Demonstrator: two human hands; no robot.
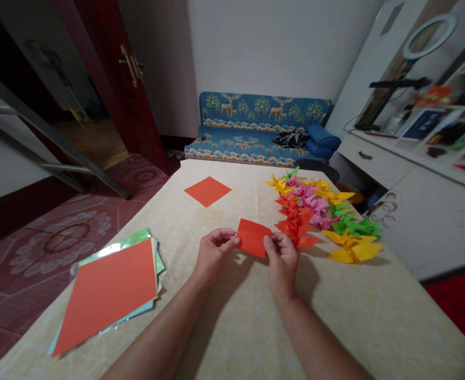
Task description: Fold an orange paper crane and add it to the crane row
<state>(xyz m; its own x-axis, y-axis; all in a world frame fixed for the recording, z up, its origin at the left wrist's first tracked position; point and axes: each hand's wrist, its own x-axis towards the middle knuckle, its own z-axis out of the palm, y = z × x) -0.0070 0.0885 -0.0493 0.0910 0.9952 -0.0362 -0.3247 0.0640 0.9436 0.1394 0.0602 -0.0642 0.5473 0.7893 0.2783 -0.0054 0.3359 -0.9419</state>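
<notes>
A small red sheet of origami paper (252,237), roughly square and seemingly folded, is held up just above the table between both hands. My left hand (215,252) pinches its left edge between thumb and fingers. At the right edge, my right hand (283,259) grips it with the thumb on the near face. Beyond the hands, a flat red-orange paper square (208,191) lies with a corner toward me. Folded red paper cranes (295,219) stand in a row close to the right hand.
Pink cranes (313,200), green cranes (357,226) and a yellow crane (351,248) fill the table's right side. On the left lies a stack of coloured paper (109,290), red on top. A patterned sofa (256,140) stands behind the table, a white cabinet (434,211) to the right.
</notes>
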